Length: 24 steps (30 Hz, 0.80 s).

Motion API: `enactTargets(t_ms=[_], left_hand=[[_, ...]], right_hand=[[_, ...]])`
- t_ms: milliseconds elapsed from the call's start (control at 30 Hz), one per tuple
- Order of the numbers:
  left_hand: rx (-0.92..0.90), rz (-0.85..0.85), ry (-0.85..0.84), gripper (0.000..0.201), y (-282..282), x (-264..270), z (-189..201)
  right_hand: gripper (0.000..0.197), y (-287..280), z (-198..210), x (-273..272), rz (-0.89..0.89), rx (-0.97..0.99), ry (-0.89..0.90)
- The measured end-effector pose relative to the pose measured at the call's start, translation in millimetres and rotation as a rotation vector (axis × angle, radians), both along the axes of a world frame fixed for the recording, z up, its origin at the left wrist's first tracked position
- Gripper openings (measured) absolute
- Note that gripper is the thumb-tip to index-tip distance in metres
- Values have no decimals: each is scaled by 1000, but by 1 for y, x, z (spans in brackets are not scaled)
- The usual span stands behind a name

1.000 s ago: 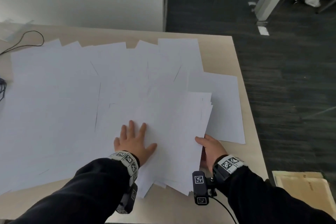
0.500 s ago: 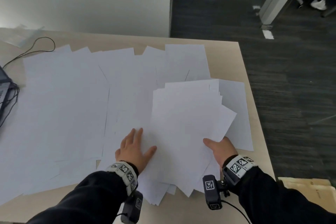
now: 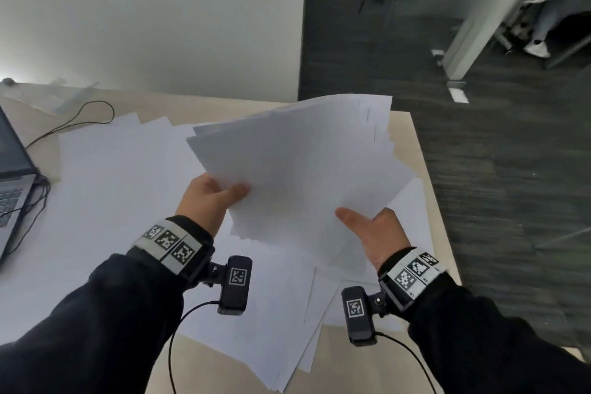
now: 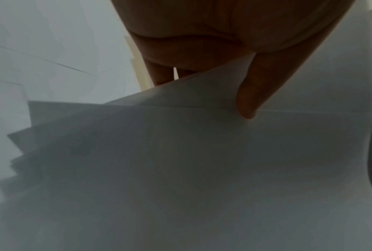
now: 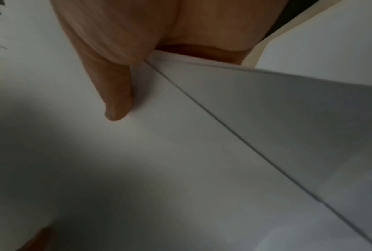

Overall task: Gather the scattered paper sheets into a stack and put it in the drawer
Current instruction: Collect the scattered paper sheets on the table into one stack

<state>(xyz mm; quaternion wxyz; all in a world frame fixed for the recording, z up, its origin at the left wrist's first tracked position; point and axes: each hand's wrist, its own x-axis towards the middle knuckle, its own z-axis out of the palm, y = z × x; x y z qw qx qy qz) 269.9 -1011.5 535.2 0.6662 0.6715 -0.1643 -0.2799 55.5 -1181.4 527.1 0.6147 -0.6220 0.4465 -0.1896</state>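
Head view gives me the layout: both hands hold a loose stack of paper sheets [image 3: 300, 169] lifted clear above the desk [image 3: 425, 201], over its right half. The left hand [image 3: 208, 201] grips the stack's near-left corner, thumb on top, fingers hidden beneath. The right hand [image 3: 374, 233] grips the near-right edge, thumb lying flat on the top sheet, fingers likewise under the paper. The stack tilts up away from me; its long axis runs from my hands toward the desk's far right corner. Its edges are fanned and uneven.

Only this view shows the remaining sheets [image 3: 128, 195] still spread flat across the desk, a laptop [image 3: 12, 169] at the left edge and a black cable [image 3: 80, 121] behind it.

Left wrist view adds what the head view hides: fingers [image 4: 161, 74] passing under the stack [image 4: 180, 169], thumb pressed on top, stepped sheet corners at left. Right wrist view shows the thumb [image 5: 116, 95] clamping the sheet edges [image 5: 223, 135]; the fingers are mostly hidden.
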Motion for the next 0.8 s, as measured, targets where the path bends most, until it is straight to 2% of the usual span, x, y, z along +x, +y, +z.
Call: enactTargets(t_ms=[133, 200, 267, 333, 433, 567, 667, 800], left_hand=[[-103, -41, 62, 48, 10, -1, -15], [-27, -58, 92, 64, 13, -4, -34], [57, -65, 117, 69, 12, -12, -50], [116, -64, 120, 58, 8, -20, -59], [116, -78, 123, 30, 3, -25, -60], [26, -137, 168, 42, 6, -19, -64], [89, -241, 123, 46, 2, -24, -70], [108, -258, 91, 42, -11, -26, -73]], right_hand=[[34, 1, -18, 1, 10, -43, -10], [25, 9, -31, -1, 57, 31, -60], [19, 16, -40, -1, 41, 88, -22], [13, 19, -48, -1, 25, 102, 6], [24, 21, -49, -1, -53, 88, 6], [22, 23, -46, -9, -28, 46, -9], [17, 25, -49, -14, 9, 61, 28], [23, 18, -53, -15, -73, 54, -3]])
